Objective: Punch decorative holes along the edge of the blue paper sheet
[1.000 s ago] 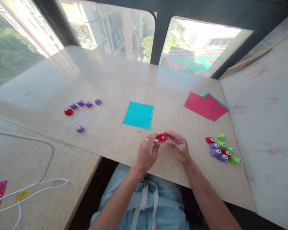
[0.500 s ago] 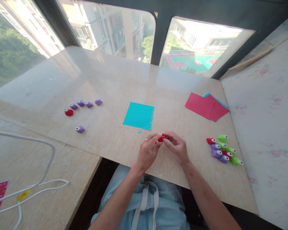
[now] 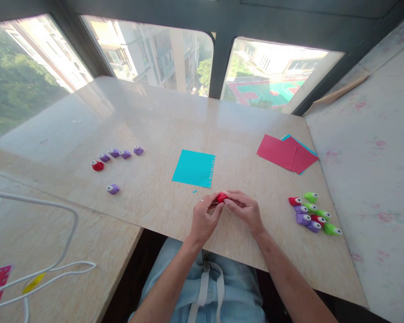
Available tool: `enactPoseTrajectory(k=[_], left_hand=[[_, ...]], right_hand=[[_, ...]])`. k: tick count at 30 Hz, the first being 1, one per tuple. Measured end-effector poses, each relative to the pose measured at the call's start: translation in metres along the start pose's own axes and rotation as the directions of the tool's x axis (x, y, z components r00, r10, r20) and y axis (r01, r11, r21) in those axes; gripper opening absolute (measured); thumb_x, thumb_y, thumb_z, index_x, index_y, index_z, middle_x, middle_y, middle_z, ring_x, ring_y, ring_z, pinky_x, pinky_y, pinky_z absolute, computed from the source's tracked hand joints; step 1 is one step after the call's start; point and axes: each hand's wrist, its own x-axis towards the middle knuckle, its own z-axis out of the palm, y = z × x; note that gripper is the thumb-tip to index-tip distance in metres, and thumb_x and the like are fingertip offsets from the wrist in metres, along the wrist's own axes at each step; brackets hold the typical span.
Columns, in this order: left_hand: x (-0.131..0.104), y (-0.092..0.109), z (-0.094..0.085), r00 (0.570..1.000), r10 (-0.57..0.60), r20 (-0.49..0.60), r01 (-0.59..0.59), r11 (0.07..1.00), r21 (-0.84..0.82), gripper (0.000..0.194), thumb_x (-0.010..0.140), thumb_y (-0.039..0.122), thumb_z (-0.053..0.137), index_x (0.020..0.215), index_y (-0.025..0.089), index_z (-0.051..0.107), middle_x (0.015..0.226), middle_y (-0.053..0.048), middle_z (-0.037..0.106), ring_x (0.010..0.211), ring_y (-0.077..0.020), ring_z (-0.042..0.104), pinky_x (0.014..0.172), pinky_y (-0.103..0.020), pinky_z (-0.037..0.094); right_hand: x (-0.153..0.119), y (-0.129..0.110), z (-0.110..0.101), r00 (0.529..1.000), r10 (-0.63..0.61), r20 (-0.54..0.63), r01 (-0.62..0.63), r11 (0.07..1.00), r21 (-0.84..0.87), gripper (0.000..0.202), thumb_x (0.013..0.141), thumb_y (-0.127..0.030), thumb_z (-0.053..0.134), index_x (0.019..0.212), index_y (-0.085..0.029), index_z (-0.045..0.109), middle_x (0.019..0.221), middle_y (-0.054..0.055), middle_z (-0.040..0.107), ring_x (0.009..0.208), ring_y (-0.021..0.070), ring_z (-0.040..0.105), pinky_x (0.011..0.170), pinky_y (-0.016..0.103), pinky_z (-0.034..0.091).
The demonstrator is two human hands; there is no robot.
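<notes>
Between my two hands, near the front edge of the table, is a small red punch (image 3: pixel 221 197). My left hand (image 3: pixel 204 218) grips it from the left with fingers pinched, and a ring shows on one finger. From the right, my right hand (image 3: pixel 245 211) holds the same punch with thumb and fingertips. Just beyond them a blue paper sheet (image 3: pixel 193 168) lies flat, with a row of small punched holes along its right edge. Tiny blue paper bits (image 3: pixel 195 191) rest on the table below the sheet.
Several purple punches (image 3: pixel 125 154) and a red one (image 3: pixel 97 166) stand at the left. Green, red and purple punches (image 3: pixel 303 219) cluster at the right, below red and blue papers (image 3: pixel 278 151). A white cable (image 3: pixel 74 224) crosses the lower left; windows and a papered wall border the table.
The camera view has tilted and shifted slightly. The red punch has turned between my fingers and shows more of its body; both hands still hold it.
</notes>
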Motion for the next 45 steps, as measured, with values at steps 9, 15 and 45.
enactPoseTrajectory(k=[9, 15, 45], left_hand=[[0.004, 0.006, -0.002, 1.000, 0.022, -0.008, -0.022, 1.000, 0.022, 0.027, 0.090, 0.020, 0.058, 0.116, 0.017, 0.063, 0.110, -0.009, 0.065, 0.098, -0.0157, 0.065, 0.079, -0.026, 0.059], [0.004, 0.001, -0.003, 0.999, -0.032, -0.044, 0.031, 0.999, -0.012, 0.025, 0.087, 0.020, 0.057, 0.110, 0.017, 0.067, 0.105, -0.008, 0.068, 0.091, -0.0156, 0.067, 0.077, -0.026, 0.058], [0.006, 0.000, -0.011, 0.990, 0.104, -0.099, -0.109, 0.993, -0.044, 0.026, 0.093, 0.014, 0.052, 0.114, 0.019, 0.067, 0.113, -0.010, 0.062, 0.104, -0.0152, 0.061, 0.087, -0.027, 0.053]], right_hand=[[-0.002, -0.002, 0.000, 0.994, -0.086, 0.072, 0.089, 0.995, -0.043, 0.023, 0.087, -0.021, 0.068, 0.107, -0.030, 0.075, 0.112, 0.007, 0.069, 0.105, 0.0211, 0.066, 0.092, 0.035, 0.056], [-0.018, -0.012, 0.009, 0.998, -0.056, 0.018, 0.057, 0.996, -0.064, 0.026, 0.091, -0.018, 0.063, 0.111, -0.031, 0.074, 0.119, 0.006, 0.067, 0.111, 0.0189, 0.063, 0.096, 0.033, 0.053], [-0.035, -0.018, 0.049, 0.959, 0.170, -0.229, -0.177, 0.984, -0.012, 0.032, 0.089, -0.035, 0.066, 0.118, -0.023, 0.069, 0.121, 0.010, 0.064, 0.103, 0.0218, 0.066, 0.088, 0.035, 0.057]])
